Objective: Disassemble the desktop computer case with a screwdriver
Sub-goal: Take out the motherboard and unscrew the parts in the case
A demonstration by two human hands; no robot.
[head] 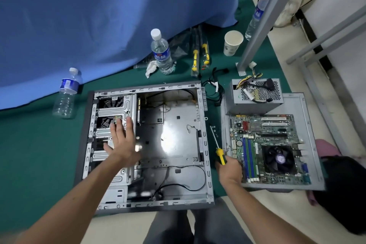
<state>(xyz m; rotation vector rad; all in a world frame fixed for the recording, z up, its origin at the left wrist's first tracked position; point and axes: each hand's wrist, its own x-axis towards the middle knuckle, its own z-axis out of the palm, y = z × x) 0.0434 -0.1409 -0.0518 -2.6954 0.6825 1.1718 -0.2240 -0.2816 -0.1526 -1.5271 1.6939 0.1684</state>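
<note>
A person kneeling on a green floor mat (35, 144) works over an opened desktop computer case (146, 144) lying on its side, its interior stripped to bare metal and a few loose black cables. The left hand (120, 140), fingers straight and spread, reaches over the drive cage (112, 117) at the case's left side; whether it touches the metal cannot be told. The right hand (228, 168) is curled around the yellow-and-black handle of a screwdriver (216, 144), its shaft pointing away from the person, in the gap just right of the case. Beside that hand, the removed motherboard (267, 148) rests on a detached side panel (309, 128), with the power supply (255, 95) at the panel's far end. Two water bottles (162, 51) (66, 93), a paper cup (232, 42) and packaged screwdrivers (200, 55) lie near a blue cloth (99, 25).
</note>
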